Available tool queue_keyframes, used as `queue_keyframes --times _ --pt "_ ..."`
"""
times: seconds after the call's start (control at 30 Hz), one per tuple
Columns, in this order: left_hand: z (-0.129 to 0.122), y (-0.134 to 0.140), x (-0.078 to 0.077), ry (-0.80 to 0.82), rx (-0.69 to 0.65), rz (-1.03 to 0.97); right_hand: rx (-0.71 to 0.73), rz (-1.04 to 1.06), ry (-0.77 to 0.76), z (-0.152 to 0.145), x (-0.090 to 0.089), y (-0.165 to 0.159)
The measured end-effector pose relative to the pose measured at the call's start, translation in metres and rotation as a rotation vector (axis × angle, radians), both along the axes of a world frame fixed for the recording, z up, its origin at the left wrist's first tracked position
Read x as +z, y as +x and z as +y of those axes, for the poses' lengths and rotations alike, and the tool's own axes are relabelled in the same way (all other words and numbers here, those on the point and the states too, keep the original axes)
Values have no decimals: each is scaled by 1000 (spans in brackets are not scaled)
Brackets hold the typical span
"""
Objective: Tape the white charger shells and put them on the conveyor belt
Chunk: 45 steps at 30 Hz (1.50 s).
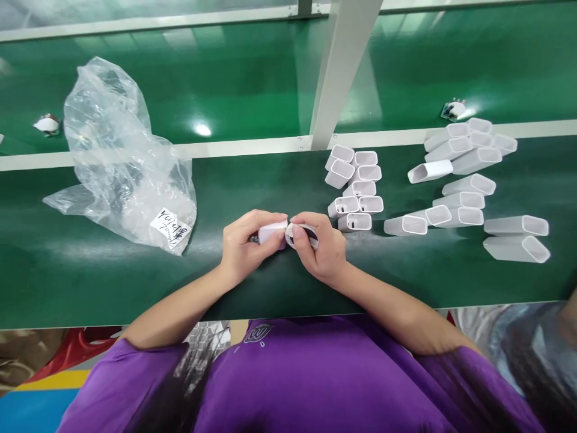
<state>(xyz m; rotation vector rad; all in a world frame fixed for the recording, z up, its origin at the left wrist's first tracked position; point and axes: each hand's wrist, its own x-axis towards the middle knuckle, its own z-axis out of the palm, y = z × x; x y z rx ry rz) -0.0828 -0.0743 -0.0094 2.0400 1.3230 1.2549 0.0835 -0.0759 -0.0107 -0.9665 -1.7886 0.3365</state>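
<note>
Over the near part of the green bench, my two hands meet in front of me. My left hand (247,243) is closed around a white plastic casing (271,231), holding it sideways. Against its right end, my right hand (322,249) pinches a small white piece with a rounded rim (291,237) and a dark inside; its kind is hard to make out. Fingers cover parts of both pieces, and whether they are joined I cannot tell. Nearest my right hand stand several hollow white casings (355,222), some with small dark slots near the open end.
More white casings (469,199) lie to the right. A clear plastic bag (135,180) with a handwritten label holds pale contents at left. A pale metal post (340,72) and rail (252,146) cross the green bench (261,174). Small electronic parts (453,109) sit behind the rail.
</note>
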Motion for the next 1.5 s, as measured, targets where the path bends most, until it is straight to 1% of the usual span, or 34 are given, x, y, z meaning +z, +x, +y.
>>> queue_keyframes --times 0.1,0.23,0.37,0.6,0.77,1.0,1.1,1.17,1.23,1.3,1.37,1.5 --pt "-4 1 -1 68 -13 15 1 7 49 0 -1 0" --pt "-8 4 -4 135 -65 32 24 29 85 -1 -1 1" --pt "-9 6 -7 191 -84 52 25 44 55 -2 -1 1" --pt "-6 6 -10 232 -127 54 27 68 -9 -5 0 2" --pt "-10 8 -10 251 -95 84 37 87 -32 -8 -1 2" --pt "-17 12 -12 155 -17 162 46 82 -30 -7 -10 1" --pt "-16 11 -8 147 -4 170 80 67 -32 -4 -9 2" --pt "-16 10 -5 85 -52 90 89 82 -57 -2 -5 2" --pt "-17 10 -2 -29 -112 -56 60 104 -103 -2 0 2" --pt "-19 10 -2 -125 -136 -172 24 122 -131 -1 4 2" --pt "-19 11 -3 -118 -125 -201 16 142 -120 -1 5 1" --pt "-16 12 -6 16 -64 -95 26 144 -94 1 2 0"
